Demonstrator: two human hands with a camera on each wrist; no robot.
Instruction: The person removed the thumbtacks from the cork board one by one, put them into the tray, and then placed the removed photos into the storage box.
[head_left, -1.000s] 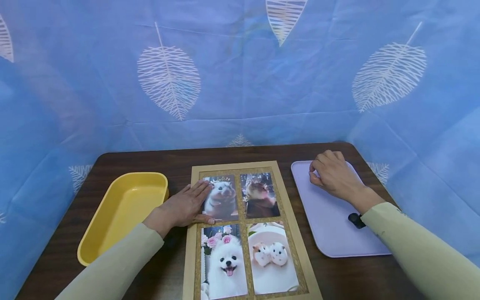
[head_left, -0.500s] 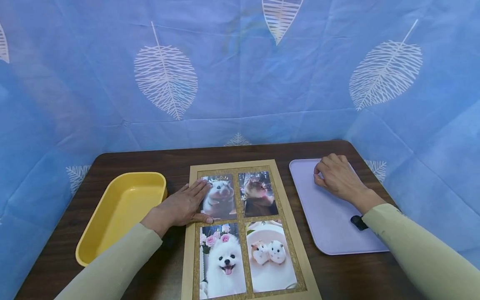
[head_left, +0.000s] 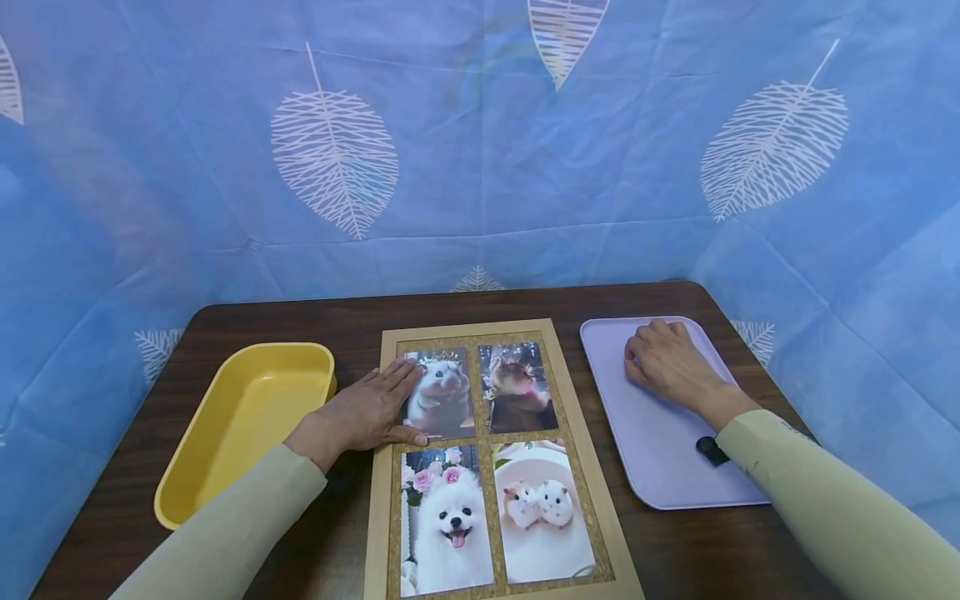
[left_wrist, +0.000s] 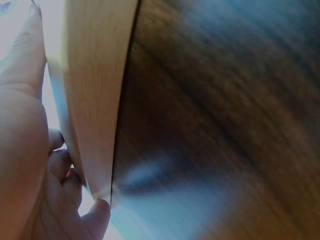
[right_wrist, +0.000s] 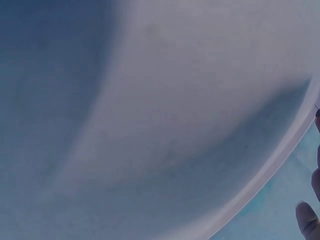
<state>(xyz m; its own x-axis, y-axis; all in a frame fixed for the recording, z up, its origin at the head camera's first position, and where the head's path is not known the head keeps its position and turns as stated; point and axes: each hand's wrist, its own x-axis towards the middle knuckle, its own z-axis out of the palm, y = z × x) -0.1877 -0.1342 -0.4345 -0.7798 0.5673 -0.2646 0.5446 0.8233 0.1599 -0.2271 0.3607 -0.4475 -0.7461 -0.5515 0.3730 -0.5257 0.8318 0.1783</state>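
Note:
A cork board with a pale wooden frame (head_left: 590, 467) holds several photo cards. My left hand (head_left: 363, 410) lies over the board's left edge, its straight fingers resting on the crowned hamster card (head_left: 442, 398). Around it are a card of a dark furry animal (head_left: 517, 387), a white dog card (head_left: 453, 533) and a two-hamster card (head_left: 546, 518). My right hand (head_left: 667, 360) is over the far part of the lilac tray (head_left: 652, 467), fingers bent down. Its fingertips are hidden in the head view; the right wrist view catches only fingers (right_wrist: 306, 220) at its edge, so any held thing is unclear.
A yellow tub (head_left: 251, 408) stands to the left of the board. Dark wooden table (head_left: 352, 321) shows around the board and both containers. Behind and at the sides hangs a blue cloth (head_left: 480, 167) with white leaf prints.
My right hand has come down a little over the lilac tray, whose far rim now shows above the knuckles. The left hand stays on the hamster card. The view shifted slightly.

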